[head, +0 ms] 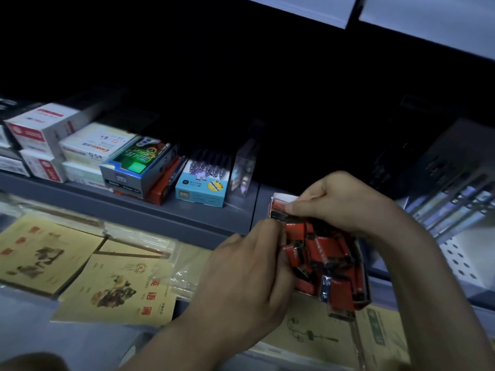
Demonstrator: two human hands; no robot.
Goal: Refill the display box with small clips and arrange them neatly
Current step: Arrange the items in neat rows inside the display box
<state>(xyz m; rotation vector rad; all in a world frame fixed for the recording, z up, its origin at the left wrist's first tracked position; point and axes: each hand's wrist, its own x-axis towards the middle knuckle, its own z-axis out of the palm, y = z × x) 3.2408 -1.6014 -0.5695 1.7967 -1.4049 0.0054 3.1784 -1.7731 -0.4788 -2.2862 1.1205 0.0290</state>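
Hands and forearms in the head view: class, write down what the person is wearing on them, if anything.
Nothing shows on them. The left hand and right hand are bare: no gloves, rings or watch visible in the dim light. The left forearm and right forearm are uncovered as far as the frame reaches, with no sleeve edge in sight.

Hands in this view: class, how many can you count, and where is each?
2. The left hand grips red clip packs at the left of the display box; the right hand pinches one at its far end. No others show.
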